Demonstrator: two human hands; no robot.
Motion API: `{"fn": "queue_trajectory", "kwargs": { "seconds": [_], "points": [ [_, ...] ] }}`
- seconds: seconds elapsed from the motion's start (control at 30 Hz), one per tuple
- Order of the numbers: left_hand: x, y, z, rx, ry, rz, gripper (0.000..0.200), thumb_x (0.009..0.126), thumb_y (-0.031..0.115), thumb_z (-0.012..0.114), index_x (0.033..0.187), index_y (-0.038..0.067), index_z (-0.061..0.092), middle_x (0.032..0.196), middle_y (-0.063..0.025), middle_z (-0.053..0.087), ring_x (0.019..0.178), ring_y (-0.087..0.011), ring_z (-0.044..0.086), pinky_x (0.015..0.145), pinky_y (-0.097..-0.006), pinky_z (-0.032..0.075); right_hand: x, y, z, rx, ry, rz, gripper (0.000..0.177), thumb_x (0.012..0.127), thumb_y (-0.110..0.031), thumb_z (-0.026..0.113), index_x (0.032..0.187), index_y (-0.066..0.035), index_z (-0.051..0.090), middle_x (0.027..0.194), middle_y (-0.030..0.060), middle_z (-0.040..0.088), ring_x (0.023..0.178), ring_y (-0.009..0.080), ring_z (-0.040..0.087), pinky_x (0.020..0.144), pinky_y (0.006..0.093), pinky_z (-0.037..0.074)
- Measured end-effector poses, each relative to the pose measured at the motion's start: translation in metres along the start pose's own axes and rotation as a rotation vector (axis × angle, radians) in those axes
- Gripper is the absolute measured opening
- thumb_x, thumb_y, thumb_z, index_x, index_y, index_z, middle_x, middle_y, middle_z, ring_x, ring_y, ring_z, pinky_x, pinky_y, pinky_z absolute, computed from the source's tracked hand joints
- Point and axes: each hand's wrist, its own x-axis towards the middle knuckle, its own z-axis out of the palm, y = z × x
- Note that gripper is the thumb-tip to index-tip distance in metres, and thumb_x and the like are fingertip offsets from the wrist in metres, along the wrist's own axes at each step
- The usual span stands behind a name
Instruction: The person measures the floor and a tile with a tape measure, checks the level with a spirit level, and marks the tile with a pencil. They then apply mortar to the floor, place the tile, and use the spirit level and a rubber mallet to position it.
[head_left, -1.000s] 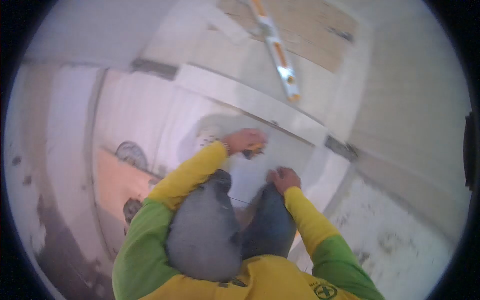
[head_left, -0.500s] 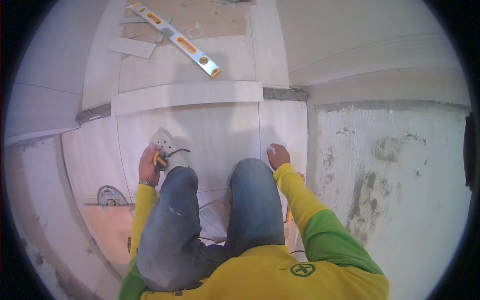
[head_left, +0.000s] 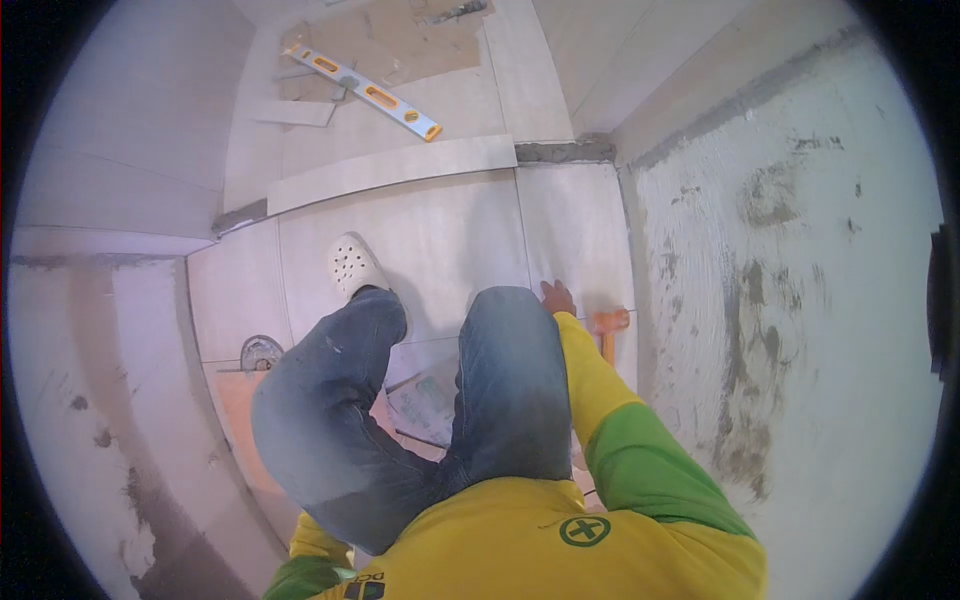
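Beside my right knee, my right hand (head_left: 558, 297) rests on the light floor tile (head_left: 577, 225), its fingers apart and nothing seen in them. An orange mallet (head_left: 610, 321) lies just to the right of that hand, its handle partly behind my yellow sleeve. My left hand is out of sight; only the left sleeve (head_left: 318, 540) shows low in the view, behind my thigh. A white clog with holes (head_left: 351, 262) is on my left foot, flat on the tiles.
A spirit level (head_left: 375, 95) lies on the floor beyond a narrow tile strip (head_left: 400, 172). Cut tile pieces (head_left: 300, 112) are near it. At the left sits a round disc tool (head_left: 261, 352). A rough plastered wall (head_left: 760, 250) rises on the right.
My left hand, with a black and orange object in it, has gone from beside the clog and out of view. My view has turned, and the orange mallet shows more. My right hand's fingers have spread.
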Motion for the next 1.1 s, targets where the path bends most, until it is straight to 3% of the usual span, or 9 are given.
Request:
{"fn": "queue_trajectory", "kwargs": {
  "seconds": [0.2,0.3,0.37,0.57,0.83,1.1],
  "points": [
    [-0.031,-0.002,0.007,0.030,-0.011,0.042,0.033,0.096,0.040,0.055,0.092,0.007,0.058,0.081,-0.0051,0.060,0.075,-0.0172,0.059,0.069,-0.0323,0.049,-0.013,0.008,-0.008,0.077,-0.012,0.020,0.051,0.087,-0.039,0.062,0.133,-0.021,0.050,0.142,0.0139,0.040,0.132,0.0360,0.038,0.101,0.0535,0.042],
    [-0.045,-0.002,0.011,0.033,-0.017,0.068,0.033,0.096,0.040,0.055,0.091,0.007,0.059,0.081,-0.0049,0.060,0.074,-0.0170,0.059,0.069,-0.0320,0.049,0.041,0.054,0.050,0.069,-0.062,-0.018,0.051,0.087,-0.038,0.060,0.133,-0.020,0.050,0.141,0.0150,0.041,0.131,0.0353,0.039,0.101,0.0537,0.041],
    [-0.054,-0.002,0.011,0.037,-0.019,0.083,0.033,0.096,0.039,0.055,0.091,0.007,0.059,0.081,-0.0047,0.060,0.074,-0.0168,0.059,0.069,-0.0319,0.049,0.038,0.059,0.050,0.059,-0.073,-0.014,0.051,0.087,-0.038,0.060,0.133,-0.020,0.050,0.141,0.0151,0.041,0.131,0.0353,0.039,0.101,0.0538,0.041],
    [-0.073,0.004,0.012,0.045,-0.026,0.120,0.033,0.096,0.039,0.056,0.091,0.007,0.059,0.080,-0.0043,0.059,0.074,-0.0164,0.058,0.069,-0.0314,0.049,-0.002,0.062,0.011,0.036,-0.034,0.035,0.051,0.086,-0.039,0.060,0.133,-0.020,0.049,0.141,0.0153,0.041,0.131,0.0352,0.039,0.101,0.0541,0.040],
    [-0.073,0.032,0.062,0.073,-0.088,0.190,0.032,0.096,0.039,0.056,0.091,0.008,0.059,0.079,-0.0038,0.059,0.073,-0.0158,0.058,0.069,-0.0307,0.048,-0.018,0.074,-0.012,0.005,0.014,0.059,0.052,0.086,-0.039,0.060,0.133,-0.019,0.049,0.141,0.0156,0.041,0.131,0.0351,0.039,0.101,0.0544,0.040],
    [-0.087,0.011,0.037,0.056,-0.064,0.177,0.032,0.096,0.039,0.056,0.091,0.008,0.059,0.078,-0.0032,0.058,0.072,-0.0152,0.057,0.069,-0.0300,0.048,-0.023,0.084,-0.019,-0.010,0.038,0.067,0.053,0.086,-0.039,0.060,0.133,-0.019,0.049,0.141,0.0159,0.041,0.131,0.0350,0.039,0.100,0.0547,0.040]
  ]
}}
